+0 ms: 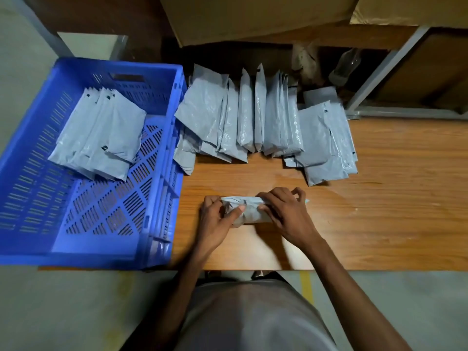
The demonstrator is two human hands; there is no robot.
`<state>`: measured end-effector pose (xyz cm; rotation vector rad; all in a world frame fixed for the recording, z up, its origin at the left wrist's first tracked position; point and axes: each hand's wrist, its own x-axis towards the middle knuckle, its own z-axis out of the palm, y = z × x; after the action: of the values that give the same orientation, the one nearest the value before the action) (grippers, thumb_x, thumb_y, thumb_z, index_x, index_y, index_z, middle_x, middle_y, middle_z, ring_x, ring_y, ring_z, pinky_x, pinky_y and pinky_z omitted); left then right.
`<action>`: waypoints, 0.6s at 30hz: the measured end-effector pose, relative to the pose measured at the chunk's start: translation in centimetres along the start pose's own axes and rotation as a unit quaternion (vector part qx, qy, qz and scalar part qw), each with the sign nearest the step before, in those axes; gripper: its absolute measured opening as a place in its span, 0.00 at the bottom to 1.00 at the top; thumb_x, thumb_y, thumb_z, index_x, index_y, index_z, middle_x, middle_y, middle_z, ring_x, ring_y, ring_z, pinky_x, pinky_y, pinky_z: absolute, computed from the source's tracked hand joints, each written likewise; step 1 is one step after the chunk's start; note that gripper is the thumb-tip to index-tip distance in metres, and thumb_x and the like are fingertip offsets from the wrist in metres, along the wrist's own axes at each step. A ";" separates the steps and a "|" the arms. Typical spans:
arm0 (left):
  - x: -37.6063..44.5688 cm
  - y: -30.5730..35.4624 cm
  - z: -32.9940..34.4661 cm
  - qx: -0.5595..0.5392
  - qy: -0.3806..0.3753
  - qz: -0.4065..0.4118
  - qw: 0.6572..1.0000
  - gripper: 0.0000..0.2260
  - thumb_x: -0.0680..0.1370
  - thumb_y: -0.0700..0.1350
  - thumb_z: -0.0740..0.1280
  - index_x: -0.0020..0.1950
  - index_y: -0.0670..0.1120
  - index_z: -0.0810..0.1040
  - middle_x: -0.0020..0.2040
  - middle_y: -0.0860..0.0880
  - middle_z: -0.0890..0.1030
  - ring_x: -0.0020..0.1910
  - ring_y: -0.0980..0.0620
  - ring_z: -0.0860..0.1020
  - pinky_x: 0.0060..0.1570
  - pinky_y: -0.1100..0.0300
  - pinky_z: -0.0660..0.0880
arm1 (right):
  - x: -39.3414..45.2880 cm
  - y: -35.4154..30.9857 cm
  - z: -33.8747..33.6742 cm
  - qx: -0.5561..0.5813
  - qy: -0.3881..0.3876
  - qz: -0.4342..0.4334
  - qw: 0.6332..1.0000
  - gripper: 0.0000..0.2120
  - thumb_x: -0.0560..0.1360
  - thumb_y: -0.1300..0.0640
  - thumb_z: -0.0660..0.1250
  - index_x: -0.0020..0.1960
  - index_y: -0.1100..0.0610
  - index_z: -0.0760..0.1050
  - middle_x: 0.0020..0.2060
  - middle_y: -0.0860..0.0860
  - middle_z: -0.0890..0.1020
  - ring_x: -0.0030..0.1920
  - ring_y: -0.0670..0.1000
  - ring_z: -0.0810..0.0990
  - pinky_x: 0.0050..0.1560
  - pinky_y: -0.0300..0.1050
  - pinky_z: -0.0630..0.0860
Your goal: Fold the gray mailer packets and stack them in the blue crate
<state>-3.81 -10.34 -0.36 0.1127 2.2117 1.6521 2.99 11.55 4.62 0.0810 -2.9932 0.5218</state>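
Packet (249, 210) on table (379, 198) near front edge, mid-fold. Left hand (217, 219) + right hand (286, 214) both curled round its ends, thumbs pressing. Next, likely: finish fold, carry left to blue crate (162, 173), stack w/ packets already inside (98, 133).

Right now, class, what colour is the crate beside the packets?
Blue: the crate shows best in the head view.
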 end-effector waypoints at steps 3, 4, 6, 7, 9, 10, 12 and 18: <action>0.1 -0.2 0.8 0.030 0.002 -0.037 0.999 0.24 0.71 0.69 0.71 0.57 0.53 0.85 0.55 0.53 0.82 0.56 0.55 0.81 0.61 0.44 0.78 | -0.7 1.2 2.6 0.010 -0.018 0.036 0.999 0.20 0.85 0.43 0.57 0.71 0.51 0.74 0.62 0.48 0.77 0.68 0.52 0.75 0.67 0.62 0.61; 0.1 -0.1 1.1 0.041 0.009 -0.038 0.998 0.24 0.73 0.68 0.70 0.59 0.51 0.84 0.54 0.53 0.84 0.55 0.54 0.82 0.60 0.44 0.78 | -1.1 1.6 3.3 0.014 -0.017 0.053 0.998 0.21 0.86 0.43 0.57 0.74 0.51 0.72 0.66 0.49 0.76 0.72 0.52 0.72 0.69 0.64 0.60; 0.3 -0.2 1.7 0.120 0.053 -0.013 0.991 0.25 0.77 0.63 0.69 0.66 0.47 0.79 0.59 0.48 0.82 0.59 0.48 0.80 0.64 0.44 0.76 | -2.0 2.3 4.3 0.020 -0.013 0.096 0.995 0.24 0.86 0.42 0.55 0.78 0.51 0.67 0.75 0.50 0.71 0.79 0.52 0.64 0.74 0.66 0.58; 0.3 -0.2 1.9 0.188 0.078 -0.002 0.979 0.25 0.79 0.60 0.69 0.70 0.45 0.75 0.61 0.45 0.79 0.62 0.45 0.77 0.67 0.44 0.73 | -2.5 2.5 4.6 0.025 -0.011 0.119 0.993 0.25 0.87 0.42 0.53 0.80 0.50 0.64 0.78 0.49 0.67 0.82 0.51 0.58 0.76 0.66 0.55; -0.2 0.3 2.2 0.305 0.129 0.023 0.943 0.26 0.82 0.56 0.66 0.75 0.44 0.70 0.64 0.41 0.75 0.64 0.42 0.72 0.67 0.45 0.69 | -3.6 2.7 5.1 0.043 0.002 0.156 0.987 0.26 0.87 0.41 0.51 0.82 0.49 0.61 0.82 0.48 0.62 0.84 0.49 0.51 0.78 0.63 0.51; -0.5 0.8 2.2 0.339 0.143 0.054 0.928 0.26 0.82 0.57 0.64 0.76 0.45 0.69 0.64 0.41 0.74 0.64 0.42 0.71 0.65 0.46 0.69 | -4.1 2.7 5.2 0.053 0.014 0.171 0.984 0.27 0.87 0.41 0.51 0.82 0.49 0.61 0.82 0.48 0.61 0.84 0.48 0.50 0.78 0.62 0.50; -0.9 1.4 2.7 0.385 0.121 0.132 0.905 0.24 0.82 0.57 0.61 0.75 0.46 0.71 0.67 0.43 0.73 0.66 0.44 0.70 0.64 0.47 0.71 | -4.9 2.8 5.2 0.072 0.032 0.189 0.979 0.27 0.86 0.41 0.50 0.82 0.50 0.63 0.82 0.48 0.62 0.84 0.48 0.50 0.77 0.61 0.51; 0.3 -0.2 6.1 0.475 -0.030 0.226 0.850 0.24 0.87 0.56 0.53 0.80 0.46 0.68 0.79 0.46 0.70 0.81 0.47 0.61 0.79 0.46 0.59 | -5.1 3.1 5.9 0.077 -0.004 0.176 0.981 0.27 0.87 0.41 0.45 0.83 0.49 0.59 0.82 0.48 0.62 0.84 0.50 0.52 0.75 0.63 0.56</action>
<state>-1.91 -4.75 -2.09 0.9797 2.8717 0.5160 7.26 12.64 -2.51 -0.4420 -2.9790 0.7864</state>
